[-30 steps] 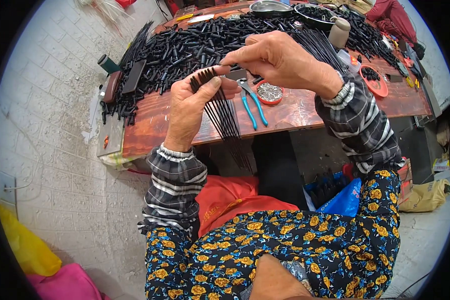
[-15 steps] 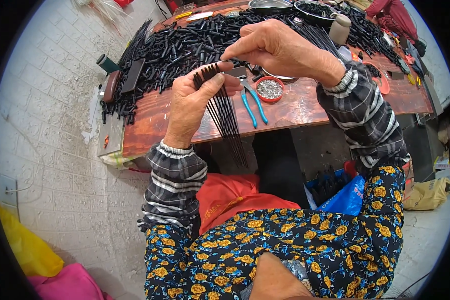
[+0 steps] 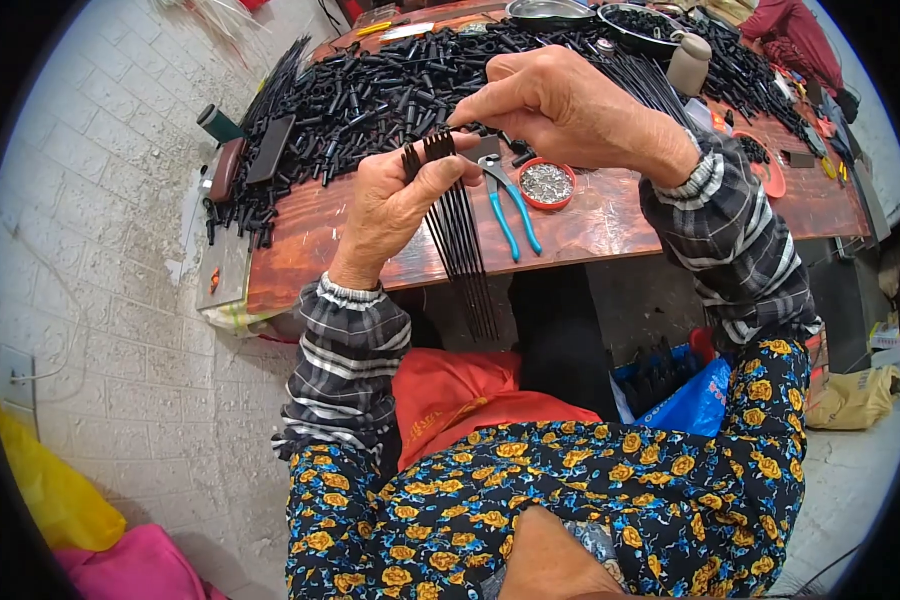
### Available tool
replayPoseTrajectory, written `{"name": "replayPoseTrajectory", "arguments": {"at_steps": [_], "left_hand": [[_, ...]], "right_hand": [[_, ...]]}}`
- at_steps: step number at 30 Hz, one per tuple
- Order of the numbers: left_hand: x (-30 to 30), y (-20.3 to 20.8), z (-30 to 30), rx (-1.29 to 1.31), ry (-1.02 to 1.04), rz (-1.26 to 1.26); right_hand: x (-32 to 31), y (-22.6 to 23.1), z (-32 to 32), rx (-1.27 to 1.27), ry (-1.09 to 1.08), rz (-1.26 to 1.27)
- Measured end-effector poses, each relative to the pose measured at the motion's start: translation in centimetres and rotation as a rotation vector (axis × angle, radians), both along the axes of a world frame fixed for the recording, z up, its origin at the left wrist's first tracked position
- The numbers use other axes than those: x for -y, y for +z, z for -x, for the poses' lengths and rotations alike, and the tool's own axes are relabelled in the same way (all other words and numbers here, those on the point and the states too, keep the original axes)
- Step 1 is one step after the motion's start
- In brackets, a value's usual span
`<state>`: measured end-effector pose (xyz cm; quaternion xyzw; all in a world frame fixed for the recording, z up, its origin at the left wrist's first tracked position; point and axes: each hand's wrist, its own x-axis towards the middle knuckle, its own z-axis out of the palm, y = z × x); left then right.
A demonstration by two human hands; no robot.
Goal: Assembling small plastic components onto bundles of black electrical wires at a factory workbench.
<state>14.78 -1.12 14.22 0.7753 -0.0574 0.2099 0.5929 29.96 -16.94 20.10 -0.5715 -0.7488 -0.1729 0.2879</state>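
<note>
My left hand [image 3: 395, 205] is closed around a bundle of thin black rods [image 3: 458, 245]. Their upper ends stick up between thumb and fingers, one group standing a little apart from the rest, and their long lower ends hang past the table's near edge. My right hand [image 3: 580, 110] reaches over from the right in a pinch, its fingertips beside the tops of the rods. Whatever lies between those fingertips is too small to make out. Blue-handled pliers [image 3: 515, 215] rest on the table just right of the bundle, next to a red round dish [image 3: 547, 185] of small silvery pieces.
A large heap of short black tubular parts [image 3: 370, 100] covers the back of the reddish wooden table [image 3: 300, 245]. Metal bowls [image 3: 635, 40] and a beige lidded cup [image 3: 687, 65] stand at the back right. A red bag [image 3: 460, 400] lies across my lap.
The rod tops in my left hand have shifted from an even fan into two clusters. My right hand stays pinched beside them. The whole view has moved slightly.
</note>
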Motion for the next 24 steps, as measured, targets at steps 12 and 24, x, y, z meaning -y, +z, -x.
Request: {"name": "replayPoseTrajectory", "arguments": {"at_steps": [12,24], "left_hand": [[-0.8,0.1,-0.1,0.029,-0.036,-0.015],[-1.1,0.7,-0.4,0.011,-0.061,-0.109]], "right_hand": [[-0.3,-0.4,0.7,-0.11,0.01,0.032],[-0.9,-0.5,-0.3,-0.084,0.072,-0.017]]}}
